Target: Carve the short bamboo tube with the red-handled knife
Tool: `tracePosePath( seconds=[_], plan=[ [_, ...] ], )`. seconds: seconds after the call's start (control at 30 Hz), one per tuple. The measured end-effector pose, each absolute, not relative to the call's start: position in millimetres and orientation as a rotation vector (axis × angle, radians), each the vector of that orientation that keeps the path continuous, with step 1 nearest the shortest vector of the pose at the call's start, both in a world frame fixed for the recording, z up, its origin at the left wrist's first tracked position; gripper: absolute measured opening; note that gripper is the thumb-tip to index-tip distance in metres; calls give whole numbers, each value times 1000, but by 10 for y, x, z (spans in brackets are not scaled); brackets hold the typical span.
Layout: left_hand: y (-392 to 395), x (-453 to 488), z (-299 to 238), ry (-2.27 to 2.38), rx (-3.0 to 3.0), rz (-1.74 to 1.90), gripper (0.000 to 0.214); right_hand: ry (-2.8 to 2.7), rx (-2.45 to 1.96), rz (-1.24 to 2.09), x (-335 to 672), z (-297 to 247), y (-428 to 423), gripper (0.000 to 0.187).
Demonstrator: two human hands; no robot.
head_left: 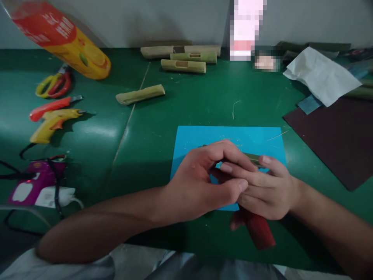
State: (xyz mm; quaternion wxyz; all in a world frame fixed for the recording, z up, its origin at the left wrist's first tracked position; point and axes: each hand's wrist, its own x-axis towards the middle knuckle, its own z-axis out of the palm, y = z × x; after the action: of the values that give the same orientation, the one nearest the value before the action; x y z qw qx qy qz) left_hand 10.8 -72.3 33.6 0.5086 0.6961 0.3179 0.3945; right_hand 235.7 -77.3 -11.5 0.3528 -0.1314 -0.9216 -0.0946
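Both hands meet over a blue paper sheet [250,140] on the green table. My left hand [201,182] is curled, its fingers pinching a thin green strip [254,158] that pokes out to the right. My right hand [262,188] is closed round a tool with a red handle [259,231], which sticks out below the hand toward me. The tool's working end is hidden between the two hands. Fine shavings lie on the blue sheet beyond the fingers.
Several cut bamboo pieces [183,65] lie at the back, one [140,95] nearer. At the left lie scissors [54,83], a red-handled knife [51,107], a yellow glue gun [52,122], a purple device [37,182] and an orange bottle [64,37]. White paper [320,74] and a dark sheet [335,140] lie at the right.
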Motion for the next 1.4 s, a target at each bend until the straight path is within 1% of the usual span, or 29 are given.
tracePosePath(
  seconds=[0.1, 0.3, 0.43, 0.67, 1.0, 1.1, 1.27, 1.4],
  plan=[
    [-713, 108, 326, 767, 1655, 948, 20, -2408, -394, -196, 2359, -95, -779, 27],
    [-731, 119, 298, 784, 1559, 943, 18, -2392, -404, -195, 2336, -61, -774, 25],
    [-731, 122, 302, 748, 1492, 965, 21, -2387, -399, -184, 2322, -60, -768, 29],
    [-720, 151, 361, 754, 1342, 942, 14, -2373, -392, -176, 2313, -74, -755, 33],
    [-725, 138, 318, 737, 1310, 923, 9, -2361, -378, -135, 2295, -89, -760, 38],
    [-715, 134, 273, 713, 1406, 969, 11, -2358, -388, -132, 2296, -88, -762, 34],
    [-699, 157, 235, 715, 1509, 1020, 21, -2417, -453, -91, 2332, -93, -797, 21],
    [-710, 150, 239, 735, 1510, 992, 24, -2433, -466, -107, 2349, -110, -801, 19]
  ],
)
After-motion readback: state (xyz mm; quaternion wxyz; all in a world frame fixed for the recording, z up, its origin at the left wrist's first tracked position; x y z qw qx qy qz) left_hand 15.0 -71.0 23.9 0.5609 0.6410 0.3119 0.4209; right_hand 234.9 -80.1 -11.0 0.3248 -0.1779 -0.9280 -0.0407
